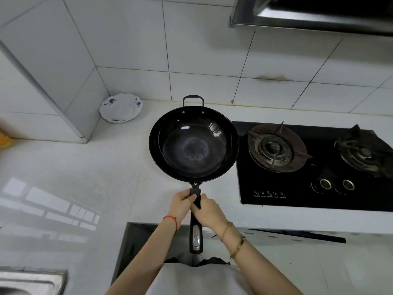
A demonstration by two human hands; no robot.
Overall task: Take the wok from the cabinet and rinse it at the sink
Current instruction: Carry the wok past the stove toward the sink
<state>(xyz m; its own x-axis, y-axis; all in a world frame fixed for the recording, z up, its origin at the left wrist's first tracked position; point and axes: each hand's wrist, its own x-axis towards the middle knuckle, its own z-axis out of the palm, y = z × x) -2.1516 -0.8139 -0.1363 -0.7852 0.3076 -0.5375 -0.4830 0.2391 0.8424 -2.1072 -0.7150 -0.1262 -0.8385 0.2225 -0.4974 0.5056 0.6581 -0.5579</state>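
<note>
A black wok (193, 143) with a long handle and a small loop handle at its far side is held level over the white counter, just left of the stove. My left hand (181, 204) and my right hand (207, 211) both grip the long handle close to the bowl, the left slightly ahead of the right. The handle's silver end sticks out toward me below the hands. The wok is empty, with a pale ring at its bottom. A corner of the steel sink (32, 282) shows at the lower left.
A black two-burner gas stove (308, 167) lies to the right. A white plate with blue flowers (121, 107) leans in the tiled corner. A range hood (314, 13) hangs at top right. A dark cabinet opening (136, 241) is below the counter edge.
</note>
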